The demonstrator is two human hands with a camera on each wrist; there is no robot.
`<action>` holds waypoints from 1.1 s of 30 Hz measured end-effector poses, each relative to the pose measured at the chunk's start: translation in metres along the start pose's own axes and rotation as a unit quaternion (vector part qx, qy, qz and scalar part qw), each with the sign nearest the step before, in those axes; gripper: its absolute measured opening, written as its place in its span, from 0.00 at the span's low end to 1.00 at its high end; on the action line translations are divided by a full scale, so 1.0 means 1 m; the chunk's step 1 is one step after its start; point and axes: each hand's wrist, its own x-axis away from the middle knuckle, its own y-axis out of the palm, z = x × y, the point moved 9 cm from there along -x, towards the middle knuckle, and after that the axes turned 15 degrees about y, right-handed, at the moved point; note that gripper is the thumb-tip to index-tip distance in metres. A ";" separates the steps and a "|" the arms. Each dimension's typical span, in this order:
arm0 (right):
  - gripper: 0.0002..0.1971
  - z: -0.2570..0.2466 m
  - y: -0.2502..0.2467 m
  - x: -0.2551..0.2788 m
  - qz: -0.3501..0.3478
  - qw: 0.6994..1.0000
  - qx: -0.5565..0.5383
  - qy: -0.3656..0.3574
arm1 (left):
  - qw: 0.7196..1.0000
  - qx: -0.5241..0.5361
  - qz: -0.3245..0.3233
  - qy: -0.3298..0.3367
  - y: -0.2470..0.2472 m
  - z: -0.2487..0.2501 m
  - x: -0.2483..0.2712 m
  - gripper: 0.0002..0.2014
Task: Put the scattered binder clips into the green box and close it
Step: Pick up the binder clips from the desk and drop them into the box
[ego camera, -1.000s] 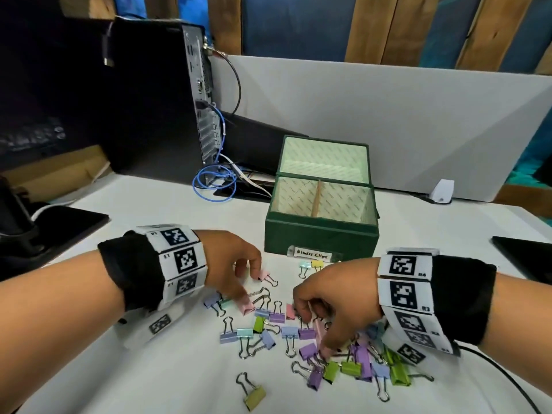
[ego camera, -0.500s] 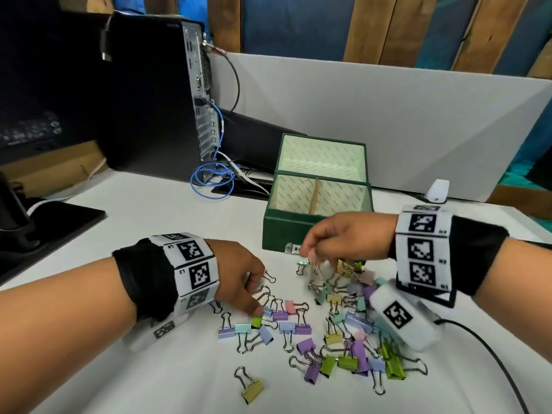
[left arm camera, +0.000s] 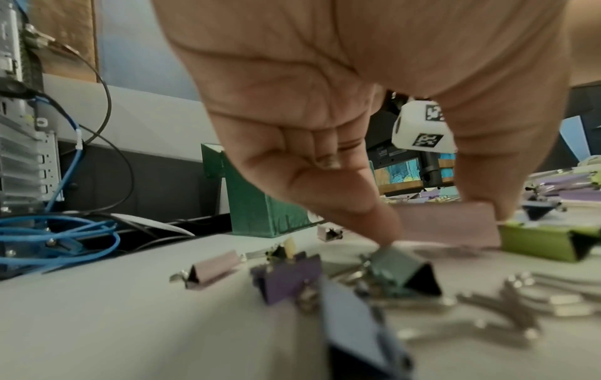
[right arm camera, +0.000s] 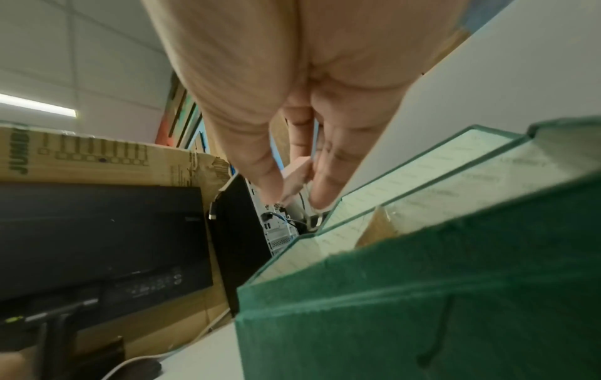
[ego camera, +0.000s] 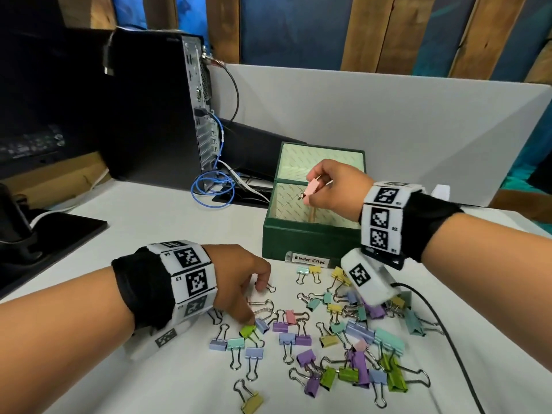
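Note:
The green box (ego camera: pixel 310 237) stands open in the middle of the table, its lid (ego camera: pixel 322 158) tipped back and a wooden divider (ego camera: pixel 312 216) inside. My right hand (ego camera: pixel 310 194) hovers over the box's left compartment and pinches a pink binder clip (ego camera: pixel 313 186), also seen in the right wrist view as the pink clip (right arm camera: pixel 297 172) between the fingertips. Several pastel binder clips (ego camera: pixel 343 333) lie scattered in front of the box. My left hand (ego camera: pixel 255 301) is down among them; in the left wrist view its thumb and forefinger pinch another pink clip (left arm camera: pixel 455 226) on the table.
A black computer tower (ego camera: pixel 155 109) with a coiled blue cable (ego camera: pixel 212 189) stands behind and to the left. A monitor base (ego camera: pixel 53 231) sits at the left edge. A black cable (ego camera: pixel 448 339) runs along the right of the clips. A white partition (ego camera: pixel 388 121) closes the back.
My right hand lifted a pink clip out of the pile and carried it up over the open box. My left hand stayed low, shifting slightly among the clips.

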 end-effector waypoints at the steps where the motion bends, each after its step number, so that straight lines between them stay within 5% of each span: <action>1: 0.19 0.002 0.006 -0.004 -0.006 1.000 0.006 0.009 | 1.000 -0.008 0.008 0.002 -0.004 0.001 0.001 0.22; 4: 0.20 0.007 0.018 -0.008 -0.037 0.999 0.021 0.016 | 0.999 -0.016 0.038 -0.002 -0.023 -0.002 0.008 0.21; 10: 0.14 -0.006 0.014 0.026 -0.041 0.989 0.119 -0.080 | 0.986 0.009 0.168 0.000 -0.086 -0.013 0.009 0.16; 15: 0.16 0.003 0.030 0.058 -0.100 0.953 0.256 -0.132 | 0.964 0.059 0.258 0.011 -0.121 -0.013 -0.015 0.12; 18: 0.15 0.022 0.041 0.063 -0.157 0.921 0.342 -0.104 | 0.959 0.040 0.278 0.015 -0.133 -0.008 -0.034 0.13; 21: 0.14 0.039 0.056 0.067 -0.200 0.893 0.393 -0.085 | 0.964 -0.001 0.267 0.004 -0.131 -0.006 -0.049 0.14; 28: 0.21 0.038 0.076 0.064 -0.218 0.886 0.397 -0.104 | 0.977 0.013 0.213 -0.015 -0.103 -0.022 -0.024 0.14; 33: 0.28 0.037 0.089 0.060 -0.223 0.876 0.412 -0.116 | 0.988 0.023 0.112 -0.100 -0.054 -0.056 0.011 0.13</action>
